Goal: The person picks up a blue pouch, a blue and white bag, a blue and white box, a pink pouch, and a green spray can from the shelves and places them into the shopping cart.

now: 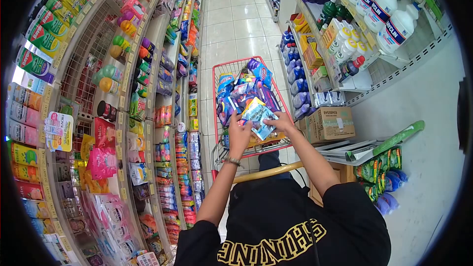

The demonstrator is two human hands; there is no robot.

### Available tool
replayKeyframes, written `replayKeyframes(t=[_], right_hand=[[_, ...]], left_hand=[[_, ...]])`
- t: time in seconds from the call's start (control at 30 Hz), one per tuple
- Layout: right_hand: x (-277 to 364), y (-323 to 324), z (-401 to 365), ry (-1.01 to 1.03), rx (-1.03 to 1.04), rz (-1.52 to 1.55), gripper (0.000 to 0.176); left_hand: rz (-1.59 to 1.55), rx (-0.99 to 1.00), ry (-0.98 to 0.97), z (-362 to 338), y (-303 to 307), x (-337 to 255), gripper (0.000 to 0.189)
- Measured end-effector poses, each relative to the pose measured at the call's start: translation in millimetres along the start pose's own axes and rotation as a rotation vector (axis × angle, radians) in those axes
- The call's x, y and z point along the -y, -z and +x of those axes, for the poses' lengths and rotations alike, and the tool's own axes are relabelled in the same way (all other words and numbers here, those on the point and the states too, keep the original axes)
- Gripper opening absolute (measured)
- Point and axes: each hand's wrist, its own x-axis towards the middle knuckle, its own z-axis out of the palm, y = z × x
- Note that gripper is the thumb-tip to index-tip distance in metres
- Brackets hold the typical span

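My right hand (282, 123) is closed on the right edge of a light-blue packet (264, 127), above the near end of the red-rimmed shopping cart (215, 86). Beside that packet and partly overlapped by it is a yellow-and-blue packet (254, 110). My left hand (240, 131) grips at the left edge of the packets, thumb on the near side; some of its fingers are hidden. Under and beyond both hands, the cart holds a heap of blue, purple and multicoloured packaged goods (261, 71). The small print on the packets is unreadable.
Tall shelves (125, 118) packed with pouches and air fresheners line the left side. On the right are shelves of white bleach bottles (389, 12), cardboard boxes (332, 123) and a green roll (389, 140). A tiled aisle (236, 15) runs ahead. The cart's handle (266, 172) is against my body.
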Motion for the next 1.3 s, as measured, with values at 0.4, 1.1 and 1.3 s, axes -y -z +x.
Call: replayKeyframes(t=[0.4,1.1,1.3], right_hand=[[-29,-22,26,0.258,-0.094,0.188,0.019],[6,-75,101,0.321,-0.782,-0.272,0.038],[24,-63,80,0.182,-0.540,-0.289,0.037]], left_hand=[[0.004,-0.427,-0.040,-148,116,38,0.053],[0.667,-0.300,-0.126,-197,102,67,0.052],[0.592,-0.315,-0.103,-207,100,76,0.056]])
